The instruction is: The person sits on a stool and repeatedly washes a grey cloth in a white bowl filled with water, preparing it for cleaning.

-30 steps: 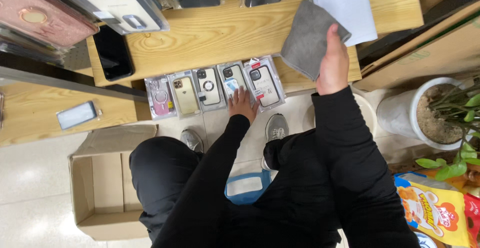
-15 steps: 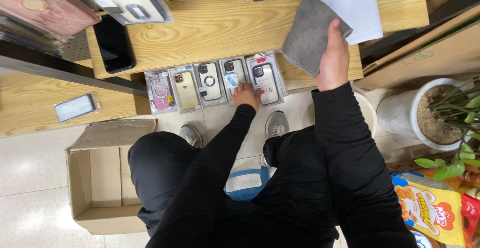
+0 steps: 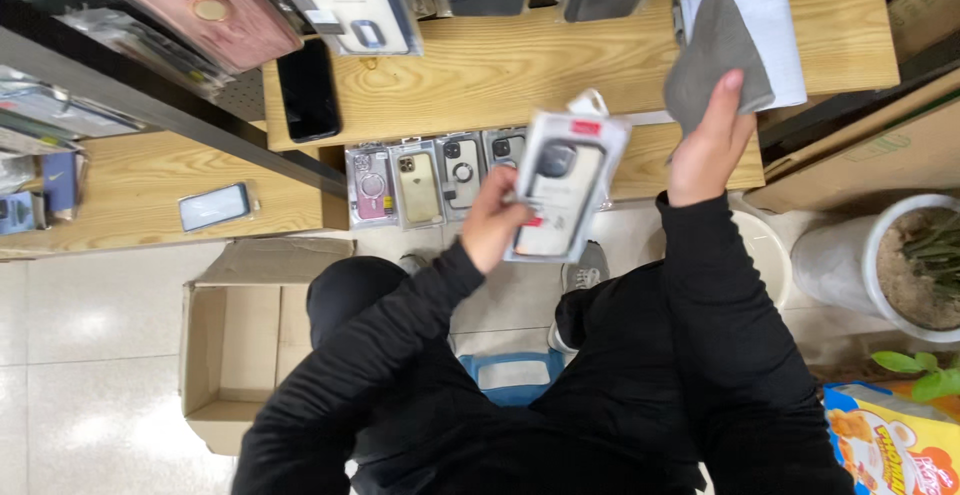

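So the person's left hand point(image 3: 492, 223) is holding a packaged phone case point(image 3: 562, 187) up in the air, fingers wrapped around its left edge, thumb side tucked behind the pack. The case is lifted clear of the wooden surface point(image 3: 520, 70) and tilted a bit, sitting in front of the row of other packaged cases point(image 3: 425, 183) that stand along the front edge of the surface, and it covers the right end of that row. The pack is clear with a pale case inside and a red strip at the top.

The right hand point(image 3: 708, 145) is up over the right side of the surface, fingers pinched on a grey cloth point(image 3: 712, 55), which hangs over a white sheet of paper point(image 3: 775, 20) lying there.

A black phone point(image 3: 308, 90) lies flat on the left part of the surface. On the floor to the left is an open cardboard box point(image 3: 250, 340), and off to the right a white plant pot point(image 3: 880, 265) with soil in it. Both sleeves are black.
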